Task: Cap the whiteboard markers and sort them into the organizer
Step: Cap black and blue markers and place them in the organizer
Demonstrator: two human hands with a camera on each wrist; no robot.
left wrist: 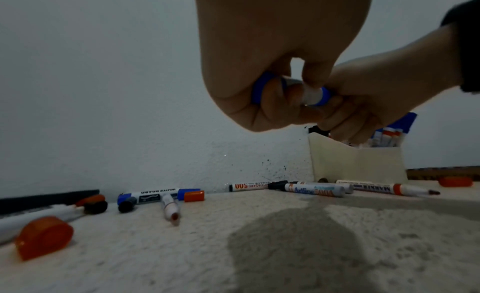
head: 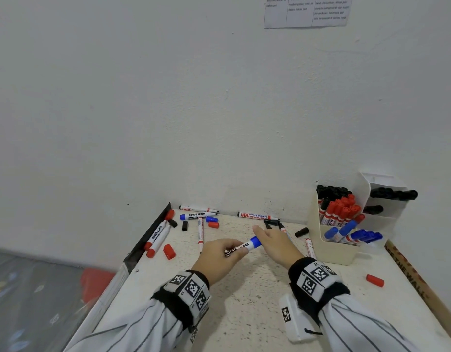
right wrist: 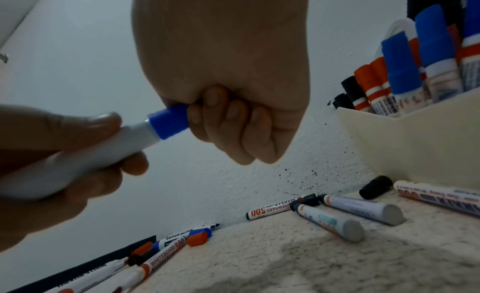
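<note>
A blue whiteboard marker [head: 245, 247] is held level above the white table [head: 244, 301], between both hands. My left hand [head: 235, 249] grips its white barrel [right wrist: 91, 153]. My right hand [head: 262, 240] has its fingers curled round the blue cap [right wrist: 168, 122], which sits on the marker's tip end. The cream organizer [head: 331, 252] stands at the right against the wall. It holds black, red and blue capped markers in separate compartments, the blue ones [head: 356, 235] nearest the front.
Several uncapped markers lie along the wall [head: 256, 215] and at the table's left edge [head: 158, 235]. Loose caps are scattered about: red ones [head: 169, 251] [head: 375, 280], a black one [head: 301, 232] and a blue one [head: 211, 219].
</note>
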